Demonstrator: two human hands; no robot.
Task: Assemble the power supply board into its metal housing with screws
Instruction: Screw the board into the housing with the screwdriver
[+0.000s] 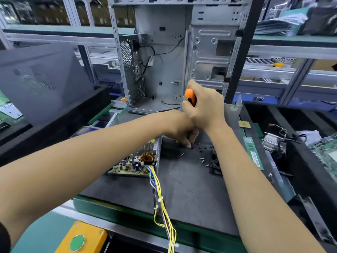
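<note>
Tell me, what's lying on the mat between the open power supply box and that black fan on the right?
In the head view, a few loose screws lie scattered on the dark mat between the power supply and the black fan. The left hand reaches down among them.

Behind your mat: an open computer case stands upright.
To your right: a green memory stick lies beside a small black fan.
Nearest you: a yellow box with a green button.

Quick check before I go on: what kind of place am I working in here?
Likely an electronics assembly line bench: an open computer case stands on the mat, a bare power supply board lies beside loose screws, and aluminium racking surrounds it.
</note>
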